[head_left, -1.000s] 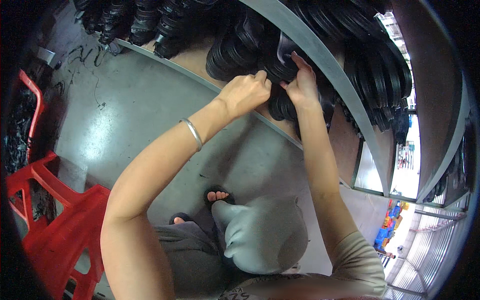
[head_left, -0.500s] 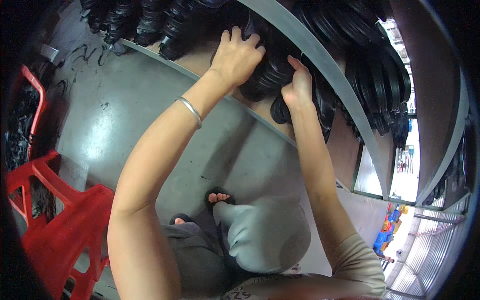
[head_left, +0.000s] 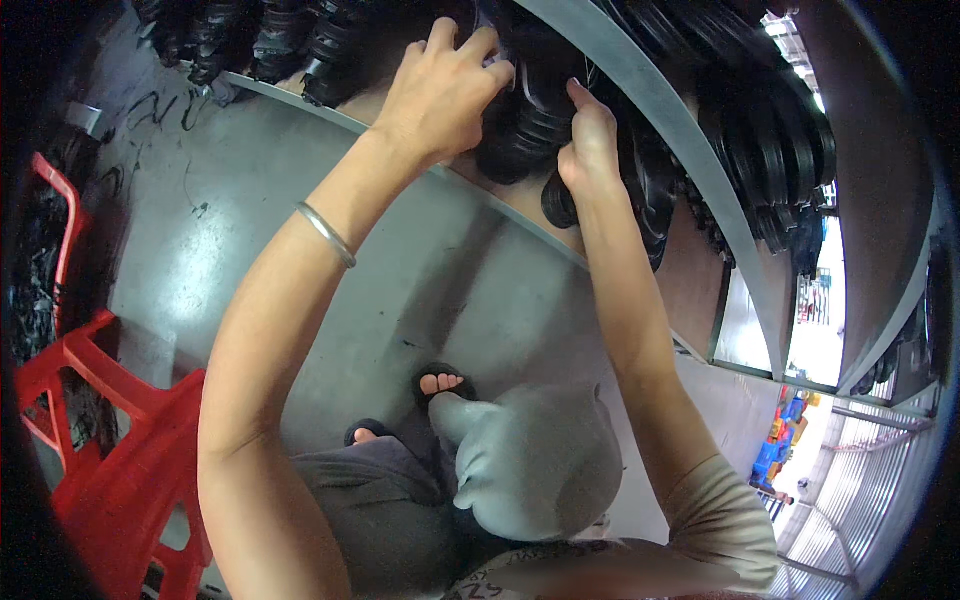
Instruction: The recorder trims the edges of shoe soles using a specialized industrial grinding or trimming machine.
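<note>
My left hand [head_left: 440, 95] reaches up to the shelf, its fingers bent over a dark piece among the black, rubbery-looking bundles. Just right of it is a stack of curved black pieces [head_left: 528, 140], layered against each other. On that stack's other side is my right hand [head_left: 592, 145], its thumb pointing up and its remaining fingers hidden behind the palm and the black material. A thin strand shows near the thumb. What exactly lies under the left fingertips is too dark to make out.
The shelf board [head_left: 365, 108] edges the bundles, and a grey metal upright [head_left: 690, 165] curves past my right hand. More black bundles [head_left: 770, 180] hang beyond it. A red plastic chair [head_left: 130, 430] stands at lower left on the grey floor [head_left: 390, 300].
My left hand has shifted slightly left and up along the black bundles, its forearm swinging left. The right hand stays near the same stack. The whole view has tilted slightly.
</note>
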A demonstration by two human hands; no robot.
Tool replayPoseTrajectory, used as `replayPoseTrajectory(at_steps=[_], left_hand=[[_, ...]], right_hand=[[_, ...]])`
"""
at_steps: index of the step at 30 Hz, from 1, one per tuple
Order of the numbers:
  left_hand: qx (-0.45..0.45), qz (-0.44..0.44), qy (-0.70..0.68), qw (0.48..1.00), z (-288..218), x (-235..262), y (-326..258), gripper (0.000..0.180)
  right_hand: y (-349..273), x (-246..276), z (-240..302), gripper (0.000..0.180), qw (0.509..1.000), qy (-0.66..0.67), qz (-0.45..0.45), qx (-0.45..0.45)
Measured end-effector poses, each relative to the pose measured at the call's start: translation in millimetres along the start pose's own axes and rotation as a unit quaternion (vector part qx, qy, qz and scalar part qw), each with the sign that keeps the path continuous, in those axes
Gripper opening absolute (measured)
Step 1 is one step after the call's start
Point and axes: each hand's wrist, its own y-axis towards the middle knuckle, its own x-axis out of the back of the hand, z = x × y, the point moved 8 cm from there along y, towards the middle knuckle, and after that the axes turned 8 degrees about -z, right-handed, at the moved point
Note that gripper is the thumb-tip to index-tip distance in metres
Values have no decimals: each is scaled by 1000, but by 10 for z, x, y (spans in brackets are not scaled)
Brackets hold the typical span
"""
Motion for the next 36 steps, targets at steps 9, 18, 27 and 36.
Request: replayPoseTrajectory(at_steps=[9, 18, 27, 36], left_hand=[[124, -83, -169, 974, 237, 3, -90, 45], [168, -233, -218, 933, 267, 200, -73, 41], [602, -426, -289, 610, 2151, 563, -891, 37], [541, -179, -512, 643, 2454, 24, -585, 98]], right_hand=[[-24, 13, -12, 59, 981, -127, -58, 136], [-321, -110, 303, 61, 932, -253, -85, 244], [-1578, -984, 350, 48, 939, -124, 164, 275], [-127, -1883, -751, 128, 987, 80, 50, -132]])
